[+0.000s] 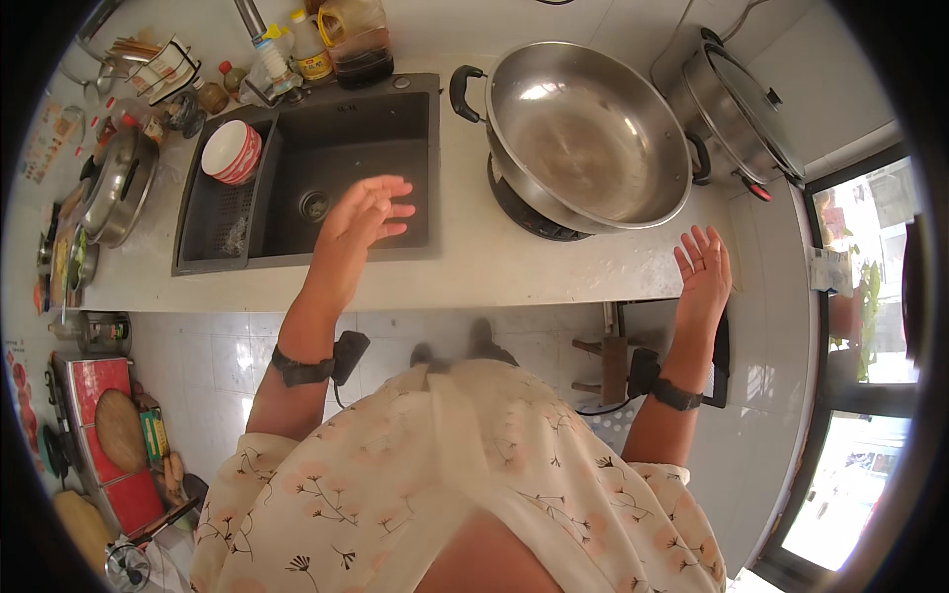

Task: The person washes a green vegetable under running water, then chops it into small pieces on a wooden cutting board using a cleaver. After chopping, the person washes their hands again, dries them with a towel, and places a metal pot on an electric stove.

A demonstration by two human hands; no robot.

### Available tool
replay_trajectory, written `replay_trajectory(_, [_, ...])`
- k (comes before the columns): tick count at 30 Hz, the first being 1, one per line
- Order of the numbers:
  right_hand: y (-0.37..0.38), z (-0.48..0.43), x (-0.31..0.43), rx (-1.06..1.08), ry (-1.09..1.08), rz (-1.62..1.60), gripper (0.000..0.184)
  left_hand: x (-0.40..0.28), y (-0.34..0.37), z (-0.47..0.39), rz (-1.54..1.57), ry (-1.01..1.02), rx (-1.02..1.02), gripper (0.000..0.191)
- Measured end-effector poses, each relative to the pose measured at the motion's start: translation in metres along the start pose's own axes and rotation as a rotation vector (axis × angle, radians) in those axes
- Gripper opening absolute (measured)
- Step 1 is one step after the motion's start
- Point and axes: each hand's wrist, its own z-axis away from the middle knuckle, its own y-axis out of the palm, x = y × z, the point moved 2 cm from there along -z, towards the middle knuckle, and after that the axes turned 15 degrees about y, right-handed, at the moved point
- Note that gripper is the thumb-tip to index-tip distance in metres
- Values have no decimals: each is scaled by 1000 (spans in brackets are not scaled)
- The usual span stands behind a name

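Note:
My left hand (368, 211) hangs in the air over the right part of a dark sink (348, 159), fingers apart, holding nothing. My right hand (704, 263) is raised near the counter's right end, also bare, its fingers spread. Between the two, a wide stainless steel wok (586, 141) with black side handles rests on a round black cooktop (545, 215). The inside of the wok shows only bare metal. A stack of red-and-white bowls (232, 152) sits in the sink's narrow left compartment. Neither hand touches any of these.
Bottles (311, 52) and a large jug of dark liquid (359, 44) stand behind the sink beside the faucet (259, 37). A lidded steel pot (734, 111) occupies the back right corner. At left is a lidded steel pan (122, 185). Below the counter stands a wooden stool (614, 367).

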Motion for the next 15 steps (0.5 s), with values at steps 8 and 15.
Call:
replay_trajectory(8, [9,-97,11,131,27,-62,55,-10,58,-85,-81,13,-135,54])
replay_trajectory(15, [10,-160,5,168,41,-90,38,8,71,-123,-236,-40,-225,57])
